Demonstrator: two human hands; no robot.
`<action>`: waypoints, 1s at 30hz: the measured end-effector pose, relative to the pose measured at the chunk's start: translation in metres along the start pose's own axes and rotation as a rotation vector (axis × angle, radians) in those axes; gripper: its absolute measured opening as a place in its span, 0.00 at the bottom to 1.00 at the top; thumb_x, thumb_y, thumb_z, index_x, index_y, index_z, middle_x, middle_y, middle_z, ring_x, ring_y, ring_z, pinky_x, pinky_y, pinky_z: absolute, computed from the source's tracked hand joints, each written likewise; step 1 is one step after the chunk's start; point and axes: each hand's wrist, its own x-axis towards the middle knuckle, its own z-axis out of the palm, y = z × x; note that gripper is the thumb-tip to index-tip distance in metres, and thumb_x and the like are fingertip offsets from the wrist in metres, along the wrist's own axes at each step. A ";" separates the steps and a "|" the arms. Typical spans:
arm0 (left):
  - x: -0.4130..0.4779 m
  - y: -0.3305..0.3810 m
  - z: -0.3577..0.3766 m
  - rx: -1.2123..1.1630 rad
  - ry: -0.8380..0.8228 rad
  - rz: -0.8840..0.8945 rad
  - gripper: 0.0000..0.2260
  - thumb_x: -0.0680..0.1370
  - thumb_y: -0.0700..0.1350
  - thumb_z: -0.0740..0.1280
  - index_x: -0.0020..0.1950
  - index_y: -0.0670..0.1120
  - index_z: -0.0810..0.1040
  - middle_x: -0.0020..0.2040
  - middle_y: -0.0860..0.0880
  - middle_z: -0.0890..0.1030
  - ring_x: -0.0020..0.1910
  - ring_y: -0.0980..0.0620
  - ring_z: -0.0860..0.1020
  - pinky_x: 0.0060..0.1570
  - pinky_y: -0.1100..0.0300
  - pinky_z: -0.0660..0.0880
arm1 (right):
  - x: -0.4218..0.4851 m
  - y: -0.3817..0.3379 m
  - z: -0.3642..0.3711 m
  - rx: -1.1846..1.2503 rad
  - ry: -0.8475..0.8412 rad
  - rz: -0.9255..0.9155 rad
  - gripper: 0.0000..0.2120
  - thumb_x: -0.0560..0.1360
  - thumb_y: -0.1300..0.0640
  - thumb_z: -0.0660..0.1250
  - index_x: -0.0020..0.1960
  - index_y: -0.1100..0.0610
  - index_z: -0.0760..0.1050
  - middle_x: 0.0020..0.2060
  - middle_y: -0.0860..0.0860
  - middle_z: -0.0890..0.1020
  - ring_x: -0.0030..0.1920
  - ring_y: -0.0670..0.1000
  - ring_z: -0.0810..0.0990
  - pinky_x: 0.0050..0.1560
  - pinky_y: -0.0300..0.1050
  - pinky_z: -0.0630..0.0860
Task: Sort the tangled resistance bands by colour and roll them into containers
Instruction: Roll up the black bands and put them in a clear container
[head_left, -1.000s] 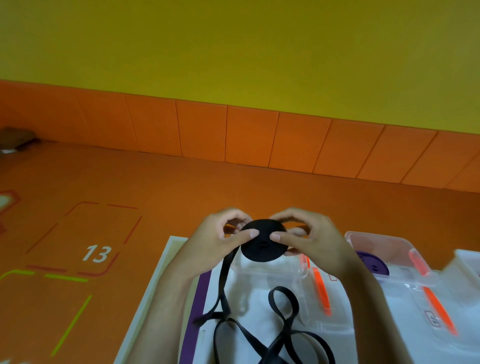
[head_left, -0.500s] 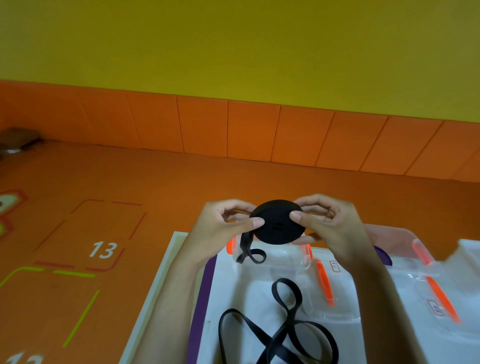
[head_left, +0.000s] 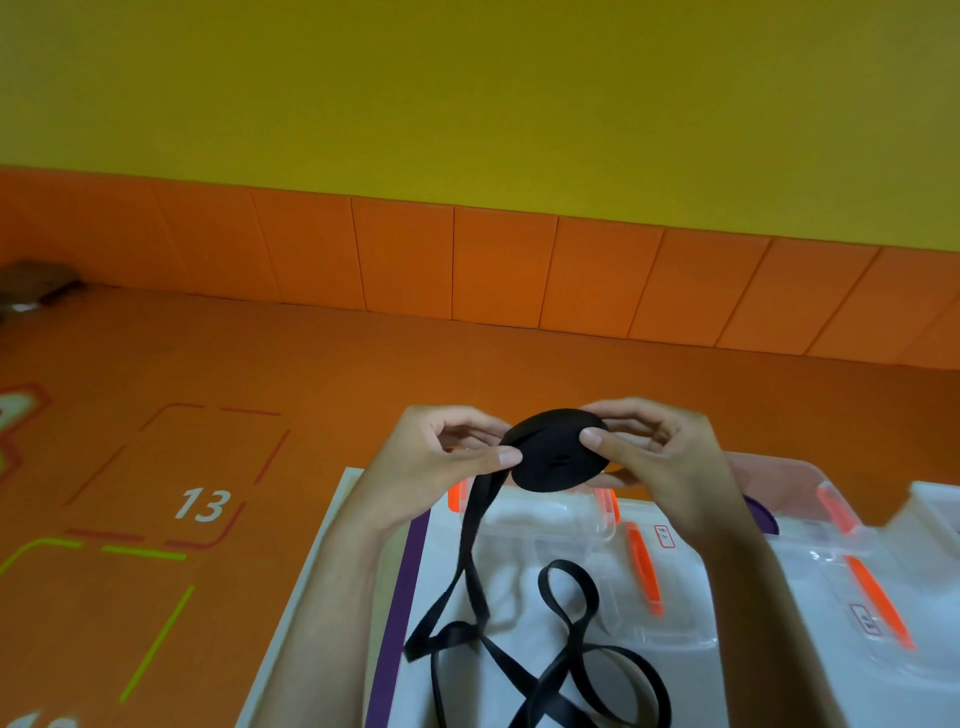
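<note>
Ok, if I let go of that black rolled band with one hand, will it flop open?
Likely floppy: its tail hangs limp and loops softly below. The black roll would probably loosen, since the left hand and right hand both pinch it. Seems light, held by fingertips.

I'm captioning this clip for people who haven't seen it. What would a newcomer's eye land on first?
The black roll, a coiled disc pinched between the left hand and right hand at centre frame, above a clear container. Then its loose tail, dropping from the roll's left side into loops on the white table below. Behind, a yellow wall over an orange floor.
</note>
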 end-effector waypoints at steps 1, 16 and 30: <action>0.000 0.001 0.000 0.009 0.005 0.006 0.08 0.73 0.51 0.81 0.52 0.57 0.89 0.50 0.53 0.89 0.50 0.56 0.87 0.49 0.68 0.79 | 0.000 0.000 0.001 0.010 0.003 0.000 0.12 0.71 0.50 0.78 0.55 0.48 0.87 0.51 0.52 0.89 0.50 0.55 0.90 0.45 0.53 0.88; 0.007 -0.011 0.012 0.228 0.035 0.076 0.08 0.72 0.49 0.81 0.48 0.60 0.88 0.45 0.58 0.88 0.47 0.59 0.85 0.47 0.67 0.79 | 0.003 0.000 0.004 -0.159 -0.265 0.042 0.14 0.78 0.55 0.76 0.63 0.46 0.84 0.56 0.43 0.87 0.58 0.45 0.87 0.58 0.37 0.82; -0.002 -0.047 -0.001 0.113 -0.105 -0.077 0.21 0.71 0.65 0.79 0.61 0.63 0.81 0.60 0.60 0.85 0.59 0.61 0.83 0.58 0.60 0.78 | 0.009 0.014 0.026 -0.451 -0.045 -0.176 0.04 0.79 0.55 0.75 0.52 0.48 0.88 0.45 0.38 0.88 0.49 0.42 0.86 0.48 0.32 0.78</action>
